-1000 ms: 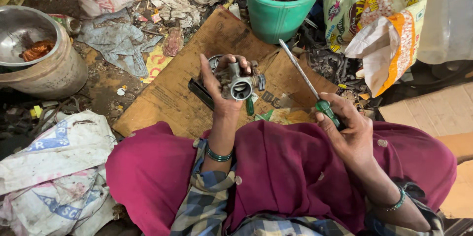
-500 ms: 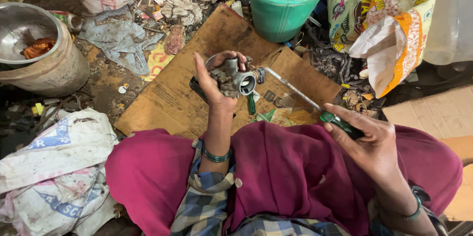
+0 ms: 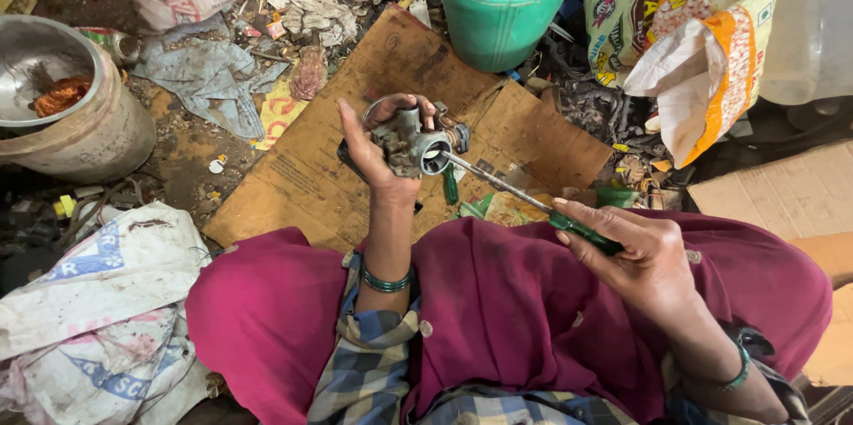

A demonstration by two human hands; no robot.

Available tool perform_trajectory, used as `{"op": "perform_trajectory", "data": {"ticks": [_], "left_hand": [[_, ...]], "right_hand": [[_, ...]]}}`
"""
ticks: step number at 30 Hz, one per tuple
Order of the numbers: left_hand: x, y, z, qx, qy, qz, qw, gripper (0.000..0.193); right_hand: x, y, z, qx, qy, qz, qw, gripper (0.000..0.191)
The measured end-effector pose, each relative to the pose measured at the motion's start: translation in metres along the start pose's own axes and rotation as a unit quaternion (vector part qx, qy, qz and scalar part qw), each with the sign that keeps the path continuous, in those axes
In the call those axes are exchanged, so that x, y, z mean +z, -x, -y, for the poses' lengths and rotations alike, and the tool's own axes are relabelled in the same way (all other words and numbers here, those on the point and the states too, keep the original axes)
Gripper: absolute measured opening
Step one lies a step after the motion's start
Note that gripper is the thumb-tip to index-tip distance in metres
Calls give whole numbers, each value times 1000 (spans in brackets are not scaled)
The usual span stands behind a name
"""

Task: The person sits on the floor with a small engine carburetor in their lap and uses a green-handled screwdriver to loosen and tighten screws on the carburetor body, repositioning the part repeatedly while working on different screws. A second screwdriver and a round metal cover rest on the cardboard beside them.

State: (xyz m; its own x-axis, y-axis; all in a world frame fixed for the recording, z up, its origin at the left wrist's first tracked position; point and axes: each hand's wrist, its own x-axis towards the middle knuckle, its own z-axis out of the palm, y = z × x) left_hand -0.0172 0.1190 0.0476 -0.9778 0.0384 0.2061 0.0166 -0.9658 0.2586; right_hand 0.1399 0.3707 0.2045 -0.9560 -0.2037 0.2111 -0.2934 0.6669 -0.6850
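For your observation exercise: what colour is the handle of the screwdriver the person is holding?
Dark green. The screwdriver handle sits in the right hand, the only view being the head camera.

Soft, even daylight; shadows weak and diffuse. Focus sharp at centre, colours saturated. Slight wide-angle stretch near edges; no glare.

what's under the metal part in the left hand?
Below the grey metal carburettor-like part, held up in the left hand, lies a flat brown cardboard sheet. A small green item lies on it. Hand and part cover whatever is directly beneath.
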Motion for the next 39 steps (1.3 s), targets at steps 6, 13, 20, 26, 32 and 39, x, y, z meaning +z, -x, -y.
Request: {"op": "perform_trajectory", "data": {"ticks": [6,13,20,26,32,39], "left_hand": [[0,1,-1,-12,11,-12,1000,84],[-4,-6,2,-39,4,-110,993,81],[-7,-8,3,-37,17,-129,991,78],[-6,-5,9,-61,9,-97,993,79],[-6,-4,13,-84,31,-100,991,80],[-9,-4,12,-85,52,-83,992,80]], "right_hand": [[1,0,2,-26,18,-2,999,47],[7,-3,4,-85,146,-24,985,43],[13,-4,-1,-130,163,-34,977,44],[20,-5,-4,-128,190,-36,973,44],[18,-6,-4,-131,164,-44,977,44],[18,-6,-2,-144,161,-46,975,44]]}}
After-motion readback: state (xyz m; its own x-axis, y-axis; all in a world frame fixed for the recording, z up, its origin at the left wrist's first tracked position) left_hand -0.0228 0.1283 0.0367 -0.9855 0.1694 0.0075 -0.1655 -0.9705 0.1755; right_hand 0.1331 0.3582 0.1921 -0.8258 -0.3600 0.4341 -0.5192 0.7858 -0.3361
